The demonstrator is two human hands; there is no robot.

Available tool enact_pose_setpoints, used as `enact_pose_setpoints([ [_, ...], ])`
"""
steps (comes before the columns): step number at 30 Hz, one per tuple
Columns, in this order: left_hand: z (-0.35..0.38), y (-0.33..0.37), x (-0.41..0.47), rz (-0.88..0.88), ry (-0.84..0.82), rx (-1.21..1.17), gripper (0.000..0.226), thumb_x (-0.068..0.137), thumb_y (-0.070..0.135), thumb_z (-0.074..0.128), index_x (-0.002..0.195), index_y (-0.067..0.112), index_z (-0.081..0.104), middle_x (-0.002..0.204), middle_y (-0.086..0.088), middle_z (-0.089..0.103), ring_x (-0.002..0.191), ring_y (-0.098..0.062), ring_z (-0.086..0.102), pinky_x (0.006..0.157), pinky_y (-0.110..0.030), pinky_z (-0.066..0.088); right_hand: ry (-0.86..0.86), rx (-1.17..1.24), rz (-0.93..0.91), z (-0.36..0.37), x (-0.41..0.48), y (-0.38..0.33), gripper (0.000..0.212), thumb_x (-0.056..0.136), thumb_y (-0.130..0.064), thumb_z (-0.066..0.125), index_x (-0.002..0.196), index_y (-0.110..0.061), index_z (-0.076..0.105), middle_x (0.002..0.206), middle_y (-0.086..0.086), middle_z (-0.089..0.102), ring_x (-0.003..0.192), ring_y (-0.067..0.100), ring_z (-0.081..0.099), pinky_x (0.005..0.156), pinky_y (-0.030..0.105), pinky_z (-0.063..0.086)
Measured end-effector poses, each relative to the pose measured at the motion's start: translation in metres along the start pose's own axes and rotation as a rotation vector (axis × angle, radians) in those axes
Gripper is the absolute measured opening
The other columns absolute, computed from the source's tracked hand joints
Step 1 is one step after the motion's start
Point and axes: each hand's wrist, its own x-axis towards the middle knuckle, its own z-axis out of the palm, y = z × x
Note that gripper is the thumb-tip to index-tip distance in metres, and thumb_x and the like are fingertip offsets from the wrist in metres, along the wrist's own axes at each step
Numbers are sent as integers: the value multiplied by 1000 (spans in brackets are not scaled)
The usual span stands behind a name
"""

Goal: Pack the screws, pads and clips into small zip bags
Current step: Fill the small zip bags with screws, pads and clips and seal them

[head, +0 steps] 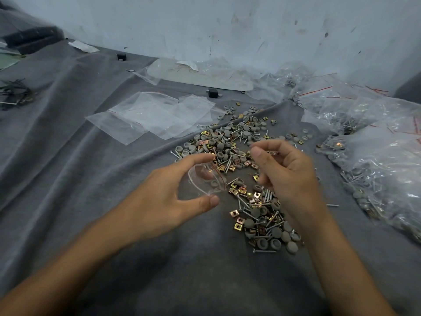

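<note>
My left hand (164,197) holds a small clear zip bag (206,179) with its mouth spread open between thumb and forefinger. My right hand (287,172) hovers just right of the bag, fingers curled and pinched together; whether they grip a small part I cannot tell. Under and beyond both hands lies a loose heap of screws, grey round pads and brass clips (230,144), with a second heap (264,217) below my right hand. Empty flat zip bags (150,115) lie to the upper left of the heap.
Everything rests on a wrinkled grey cloth (79,156). Filled zip bags (376,160) pile up along the right. A white board under plastic (200,75) lies by the wall. Dark parts (13,92) sit at the far left.
</note>
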Motion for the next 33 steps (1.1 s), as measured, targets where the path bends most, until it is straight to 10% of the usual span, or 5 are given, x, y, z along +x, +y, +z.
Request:
enact_pose_setpoints([
  [8,-1,-1,0,-9,-9,-1,72,77,65,71,142,51,42,128,36,59,123,13,51,110,-29,43,-192,-932,31,-21,7,17,14,96,-43,63,98,-32,72,72,-16,62,66,0,55,56,26,39],
  [18,-1,-1,-1,2,-30,-13,73,76,68,68,142,55,39,132,34,57,123,13,51,103,-24,44,-359,-1110,86,-6,10,19,24,97,-45,62,117,-34,71,91,-20,54,96,9,56,80,35,50],
  [25,-2,-2,0,1,-29,-16,71,78,65,70,142,53,41,123,36,60,118,12,55,95,-22,45,-376,-1088,11,-6,3,22,10,97,-39,62,106,-35,62,102,-17,54,97,7,53,80,32,48],
  [33,-1,-2,0,-5,-29,-14,73,76,71,66,142,55,39,129,35,59,123,11,53,109,-32,45,-212,-309,11,-9,5,12,11,90,-20,75,96,-27,69,85,-6,72,75,1,64,65,15,48],
])
